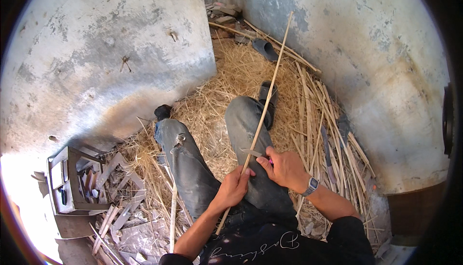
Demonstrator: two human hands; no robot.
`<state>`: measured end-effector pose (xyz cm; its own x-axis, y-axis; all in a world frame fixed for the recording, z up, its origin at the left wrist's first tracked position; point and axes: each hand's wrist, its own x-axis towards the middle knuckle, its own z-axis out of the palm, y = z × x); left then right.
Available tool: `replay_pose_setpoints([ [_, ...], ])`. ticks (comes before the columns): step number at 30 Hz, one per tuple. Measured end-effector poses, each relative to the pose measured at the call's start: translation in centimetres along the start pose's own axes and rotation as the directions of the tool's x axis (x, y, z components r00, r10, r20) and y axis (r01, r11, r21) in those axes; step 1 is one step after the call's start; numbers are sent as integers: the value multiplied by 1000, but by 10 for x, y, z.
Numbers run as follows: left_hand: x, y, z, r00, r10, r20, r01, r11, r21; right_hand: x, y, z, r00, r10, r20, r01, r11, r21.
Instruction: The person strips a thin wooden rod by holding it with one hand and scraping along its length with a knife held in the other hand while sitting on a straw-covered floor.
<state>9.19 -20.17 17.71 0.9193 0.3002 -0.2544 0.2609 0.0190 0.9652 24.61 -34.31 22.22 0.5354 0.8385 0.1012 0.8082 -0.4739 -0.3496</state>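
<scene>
A long, thin bamboo strip [274, 79] slants up from my lap, past my right knee, toward the far wall. My left hand [234, 188] is closed around its lower part, with the tail end running down by my waist. In my right hand [287, 167], a knife [252, 153] is gripped by its handle, a bit of pink showing at the fingers. The short flat blade lies across the strip, just above my left fingers; how deep it bites cannot be seen. My legs, in worn dark trousers, are bent beneath the work.
Pale shavings [202, 111] cover the floor around my feet. Many split strips [313, 120] lie along the right wall [357, 48]. A loose dark slipper [265, 49] rests at the far end. On the left, a wooden frame [72, 192] stands beside scrap pieces, below a stained panel [111, 33].
</scene>
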Motion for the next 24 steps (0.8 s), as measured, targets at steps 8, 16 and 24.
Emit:
replay_pose_setpoints([
  [8,-5,-2,0,998,-35,52,44,980,-194,18,12,16,992,-128,-5,126,984,-129],
  [16,-20,8,-3,999,1,-45,2,998,64,31,23,18,980,-199,-24,193,967,-168],
  [24,-65,14,-12,998,-70,3,70,993,91,89,112,-1,980,135,-143,-171,945,-280],
])
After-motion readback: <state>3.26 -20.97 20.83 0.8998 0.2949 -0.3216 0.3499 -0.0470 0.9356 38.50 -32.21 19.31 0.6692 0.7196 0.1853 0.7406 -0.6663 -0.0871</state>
